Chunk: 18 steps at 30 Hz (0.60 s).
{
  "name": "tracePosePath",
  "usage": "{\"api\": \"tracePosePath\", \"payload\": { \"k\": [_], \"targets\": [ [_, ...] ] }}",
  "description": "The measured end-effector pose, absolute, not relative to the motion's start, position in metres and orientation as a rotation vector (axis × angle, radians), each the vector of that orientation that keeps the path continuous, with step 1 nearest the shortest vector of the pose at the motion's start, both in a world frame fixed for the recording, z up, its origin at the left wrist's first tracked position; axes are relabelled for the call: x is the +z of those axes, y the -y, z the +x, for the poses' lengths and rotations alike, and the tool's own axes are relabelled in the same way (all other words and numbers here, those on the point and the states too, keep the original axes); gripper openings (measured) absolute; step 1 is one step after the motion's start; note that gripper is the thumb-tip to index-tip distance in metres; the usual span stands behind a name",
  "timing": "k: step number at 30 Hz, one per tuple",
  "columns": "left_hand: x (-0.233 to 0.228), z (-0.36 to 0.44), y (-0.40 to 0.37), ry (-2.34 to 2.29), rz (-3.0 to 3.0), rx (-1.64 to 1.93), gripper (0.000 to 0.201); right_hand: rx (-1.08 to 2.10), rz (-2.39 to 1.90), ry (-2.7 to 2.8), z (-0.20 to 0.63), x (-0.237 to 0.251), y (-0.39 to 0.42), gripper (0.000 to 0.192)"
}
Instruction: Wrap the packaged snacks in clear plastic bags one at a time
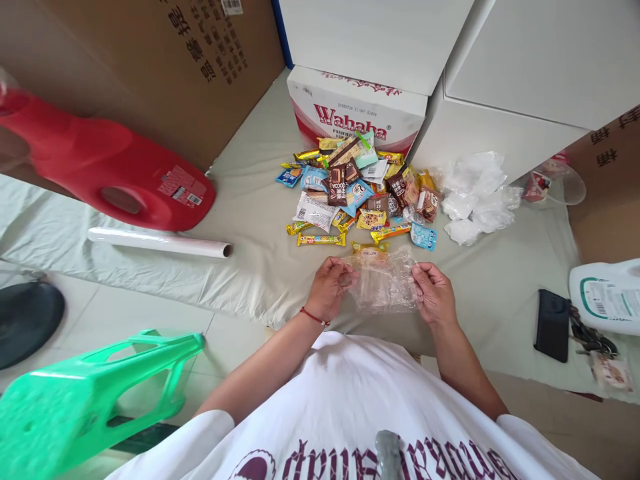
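Observation:
A clear plastic bag (383, 283) is stretched between both my hands just above the pale cloth. My left hand (329, 287), with a red string at the wrist, pinches its left edge. My right hand (434, 292) grips its right edge. A yellow snack pack (370, 247) lies right behind the bag. Beyond it is a pile of several small wrapped snacks (357, 193), brown, blue and yellow.
A heap of crumpled clear bags (477, 197) lies right of the snacks. A Wahaha carton (357, 110) stands behind. A red jug (107, 170), a film roll (157, 242) and a green stool (85, 397) are at left. A black phone (551, 325), keys and a white jug (607, 297) are at right.

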State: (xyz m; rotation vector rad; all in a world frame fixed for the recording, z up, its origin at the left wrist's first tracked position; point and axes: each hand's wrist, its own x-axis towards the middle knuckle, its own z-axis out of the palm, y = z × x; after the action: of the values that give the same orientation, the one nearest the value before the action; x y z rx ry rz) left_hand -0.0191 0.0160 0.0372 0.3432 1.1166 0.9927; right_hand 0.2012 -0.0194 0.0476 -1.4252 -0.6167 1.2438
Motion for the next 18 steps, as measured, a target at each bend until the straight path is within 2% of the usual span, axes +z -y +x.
{"api": "tracePosePath", "payload": {
  "k": [6, 9, 11, 15, 18],
  "targets": [
    [0.029, -0.047, -0.024, -1.154, 0.265, 1.094, 0.031, 1.152, -1.665, 0.738, 0.239, 0.031, 0.027, 0.044],
    [0.029, -0.052, -0.023, -1.154, 0.266, 1.107, 0.030, 0.692, -1.896, 1.067, 0.252, 0.032, 0.034, 0.042],
    [0.032, -0.049, -0.020, -1.143, 0.297, 1.127, 0.031, 0.412, -1.864, 1.303, 0.244, 0.039, 0.041, 0.038],
    [0.040, -0.036, -0.012, -1.113, 0.364, 1.158, 0.032, 0.420, -1.614, 1.738, 0.190, 0.049, 0.045, 0.040],
    [0.046, -0.036, -0.006, -1.105, 0.422, 1.139, 0.037, 0.359, -1.587, 1.747, 0.155, 0.049, 0.040, 0.024]
  ]
}}
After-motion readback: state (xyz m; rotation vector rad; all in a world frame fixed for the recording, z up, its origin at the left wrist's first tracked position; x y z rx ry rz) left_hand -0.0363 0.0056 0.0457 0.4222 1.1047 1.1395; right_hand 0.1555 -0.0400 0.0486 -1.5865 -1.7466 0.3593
